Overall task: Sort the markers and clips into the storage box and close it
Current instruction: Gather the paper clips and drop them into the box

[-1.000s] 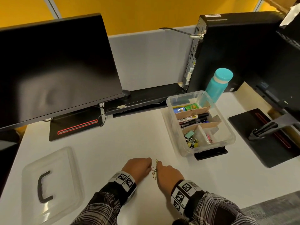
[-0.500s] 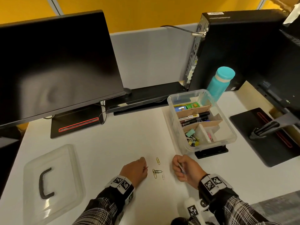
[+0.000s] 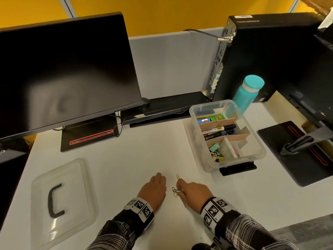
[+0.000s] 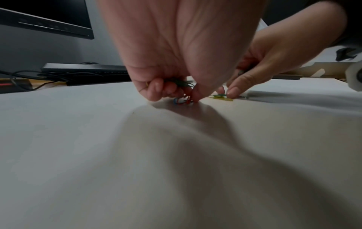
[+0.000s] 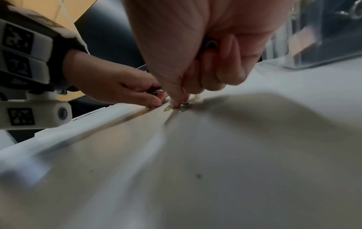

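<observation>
Loose yellow paper clips (image 3: 174,192) lie on the white desk between my hands, and one more paper clip (image 3: 178,177) lies just beyond. My left hand (image 3: 156,186) is curled, knuckles up, and grips a bunch of coloured paper clips (image 4: 181,83) with its fingertips on the desk. My right hand (image 3: 180,188) pinches down on a clip (image 5: 184,107) on the desk and keeps something blue (image 5: 210,45) inside its curled fingers. The clear storage box (image 3: 198,141) stands open at the right, with markers (image 3: 219,131) and binder clips (image 3: 216,153) in cardboard compartments.
The clear lid (image 3: 75,177) with its black handle lies flat at the front left. A monitor (image 3: 63,69) stands at the back left. A teal bottle (image 3: 247,92) and a black computer tower (image 3: 270,51) stand behind the box, and a second monitor base (image 3: 297,156) lies at the right.
Half a second ago my right hand had drawn back to the right holding a clip; it has returned to the loose clips. The left hand has barely moved.
</observation>
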A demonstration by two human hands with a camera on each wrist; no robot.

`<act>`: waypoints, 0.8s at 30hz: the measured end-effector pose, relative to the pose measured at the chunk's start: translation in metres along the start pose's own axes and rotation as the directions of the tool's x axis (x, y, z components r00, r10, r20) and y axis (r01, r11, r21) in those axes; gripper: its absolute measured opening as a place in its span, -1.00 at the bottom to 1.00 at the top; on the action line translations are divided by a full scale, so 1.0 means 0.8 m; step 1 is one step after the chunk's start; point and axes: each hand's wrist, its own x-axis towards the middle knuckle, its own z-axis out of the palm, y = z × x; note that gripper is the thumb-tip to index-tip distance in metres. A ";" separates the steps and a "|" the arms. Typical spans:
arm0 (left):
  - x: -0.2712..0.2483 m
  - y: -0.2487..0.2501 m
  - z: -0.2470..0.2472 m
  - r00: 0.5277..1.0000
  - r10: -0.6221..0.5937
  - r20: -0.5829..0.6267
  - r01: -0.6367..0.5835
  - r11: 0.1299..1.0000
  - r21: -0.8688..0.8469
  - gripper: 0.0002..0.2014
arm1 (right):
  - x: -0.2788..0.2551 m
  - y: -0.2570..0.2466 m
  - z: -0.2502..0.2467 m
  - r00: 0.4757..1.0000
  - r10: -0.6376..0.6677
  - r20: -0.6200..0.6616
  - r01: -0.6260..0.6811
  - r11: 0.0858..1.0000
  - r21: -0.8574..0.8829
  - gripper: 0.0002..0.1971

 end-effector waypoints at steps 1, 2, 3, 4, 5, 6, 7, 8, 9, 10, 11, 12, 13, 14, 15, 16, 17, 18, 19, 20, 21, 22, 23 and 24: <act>-0.001 0.000 0.001 1.000 0.002 -0.007 -0.002 1.000 0.006 -0.67 | 0.004 -0.002 0.001 1.000 -0.001 -0.003 0.001 1.000 -0.029 -0.70; -0.002 0.000 0.001 1.000 0.002 0.000 -0.002 1.000 0.006 -0.68 | 0.008 -0.006 0.002 1.000 0.001 0.005 0.000 0.998 -0.065 -0.69; -0.003 0.000 0.000 1.000 0.001 0.012 -0.001 1.000 0.001 -0.69 | 0.011 -0.008 0.004 1.000 0.006 0.015 -0.004 0.995 -0.099 -0.68; -0.004 0.000 -0.001 1.000 0.003 0.014 -0.003 1.000 -0.010 -0.70 | 0.013 -0.010 0.005 1.000 0.016 0.025 -0.012 0.992 -0.124 -0.67; -0.005 -0.001 -0.004 1.000 0.006 0.001 -0.006 0.999 -0.038 -0.71 | 0.014 -0.011 0.004 0.999 0.025 0.025 -0.022 0.993 -0.118 -0.67; -0.005 -0.003 -0.005 1.000 -0.003 -0.004 0.003 0.995 -0.098 -0.73 | 0.014 -0.010 0.002 0.999 0.038 0.013 -0.037 0.997 -0.060 -0.71; -0.006 -0.006 -0.006 0.999 -0.032 -0.009 0.030 0.979 -0.204 -0.77 | 0.015 -0.007 0.000 0.998 0.059 -0.007 -0.059 0.995 0.079 -0.78; -0.006 -0.010 -0.010 0.996 -0.086 0.008 0.084 0.934 -0.348 -0.83 | 0.015 -0.003 -0.004 0.997 0.079 -0.014 -0.071 0.950 0.303 -0.86; -0.007 -0.016 -0.011 0.989 -0.142 0.041 0.143 0.856 -0.497 -0.88 | 0.013 0.003 -0.011 0.994 0.112 0.001 -0.093 0.820 0.564 -0.85; -0.006 -0.023 -0.014 0.978 -0.190 0.089 0.202 0.745 -0.636 -0.89 | 0.010 0.008 -0.017 0.988 0.148 0.043 -0.125 0.610 0.782 -0.79; -0.006 -0.030 -0.016 0.964 -0.225 0.144 0.254 0.600 -0.759 -0.87 | 0.005 0.013 -0.021 0.981 0.155 0.112 -0.161 0.354 0.921 -0.77; -0.007 -0.036 -0.021 0.948 -0.252 0.194 0.284 0.397 -0.873 -0.84 | 0.000 0.018 -0.024 0.980 0.118 0.160 -0.174 0.118 0.978 -0.77; -0.007 -0.041 -0.025 0.929 -0.276 0.245 0.291 0.141 -0.946 -0.82 | -0.006 0.022 -0.026 0.982 0.082 0.169 -0.166 -0.038 0.985 -0.77; -0.007 -0.047 -0.029 0.914 -0.280 0.292 0.265 -0.132 -0.955 -0.80 | -0.011 0.024 -0.026 0.986 0.057 0.158 -0.152 -0.109 0.982 -0.73; -0.007 -0.052 -0.037 0.909 -0.260 0.325 0.217 -0.370 -0.903 -0.81 | -0.014 0.025 -0.024 0.986 0.057 0.160 -0.152 -0.116 0.981 -0.67; -0.009 -0.056 -0.043 0.912 -0.228 0.342 0.177 -0.534 -0.827 -0.85 | -0.015 0.027 -0.020 0.981 0.079 0.180 -0.173 -0.086 0.981 -0.63; -0.010 -0.059 -0.049 0.917 -0.200 0.345 0.153 -0.623 -0.767 -0.90 | -0.016 0.025 -0.020 0.973 0.109 0.202 -0.201 -0.018 0.979 -0.62; -0.013 -0.061 -0.053 0.924 -0.177 0.338 0.141 -0.665 -0.733 -0.92 | -0.016 0.025 -0.017 0.969 0.140 0.203 -0.216 0.088 0.972 -0.65; -0.014 -0.062 -0.055 0.931 -0.160 0.327 0.132 -0.688 -0.714 -0.91 | -0.017 0.024 -0.015 0.971 0.160 0.176 -0.211 0.237 0.948 -0.69; -0.015 -0.063 -0.058 0.940 -0.142 0.311 0.123 -0.709 -0.694 -0.91 | -0.019 0.024 -0.012 0.979 0.163 0.119 -0.179 0.428 0.886 -0.73; -0.016 -0.063 -0.060 0.948 -0.129 0.292 0.109 -0.728 -0.677 -0.88 | -0.020 0.025 -0.010 0.990 0.134 0.049 -0.124 0.639 0.759 -0.77; -0.017 -0.063 -0.062 0.955 -0.109 0.277 0.106 -0.745 -0.659 -0.84 | -0.024 0.026 -0.009 0.998 0.070 0.009 -0.062 0.819 0.570 -0.80; -0.017 -0.062 -0.064 0.957 -0.098 0.272 0.110 -0.748 -0.655 -0.84 | -0.027 0.026 -0.009 1.000 -0.007 0.020 -0.001 0.937 0.350 -0.79; -0.018 -0.060 -0.066 0.955 -0.096 0.281 0.121 -0.737 -0.665 -0.84 | -0.029 0.025 -0.011 0.997 -0.051 0.049 0.044 0.989 0.138 -0.73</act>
